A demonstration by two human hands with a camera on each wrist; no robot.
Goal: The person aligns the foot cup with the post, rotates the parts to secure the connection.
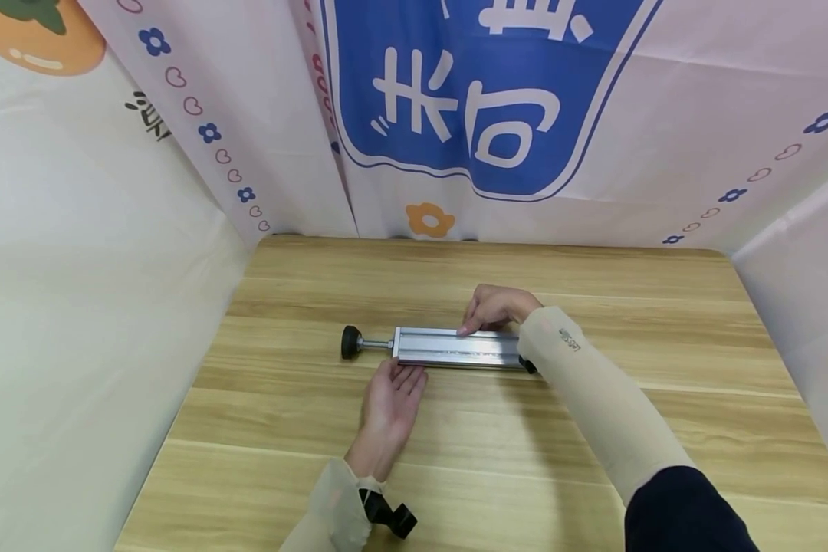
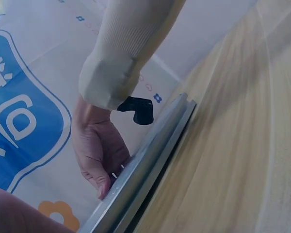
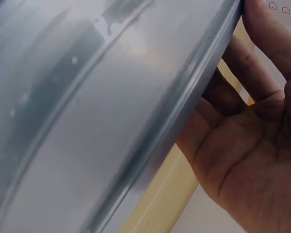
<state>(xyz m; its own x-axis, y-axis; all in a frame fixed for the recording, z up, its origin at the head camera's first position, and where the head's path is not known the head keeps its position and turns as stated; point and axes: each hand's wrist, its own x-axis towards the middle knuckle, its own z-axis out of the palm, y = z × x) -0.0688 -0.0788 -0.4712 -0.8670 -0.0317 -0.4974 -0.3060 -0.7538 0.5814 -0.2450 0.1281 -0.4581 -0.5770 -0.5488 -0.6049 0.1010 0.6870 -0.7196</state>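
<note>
A silver aluminium profile [image 1: 455,349] lies lengthwise, left to right, over the middle of the wooden table. From its left end a threaded rod [image 1: 375,344] sticks out, carrying a round black levelling foot [image 1: 349,343]. My right hand [image 1: 497,307] grips the far long edge, its thumb on the top face and its fingers behind; the right wrist view shows this hand [image 3: 252,145] beside the grooved metal. At the near edge, close to the left end, my left hand [image 1: 389,402] lies palm up, its extended fingers touching the profile from below. The right forearm hides the profile's right end.
The wooden table [image 1: 662,322] reaches back to a printed white cloth [image 1: 628,153] with a blue panel. More white cloth [image 1: 96,268] hangs along the left side and the right side. A black wrist mount [image 1: 389,515] sits on the left sleeve.
</note>
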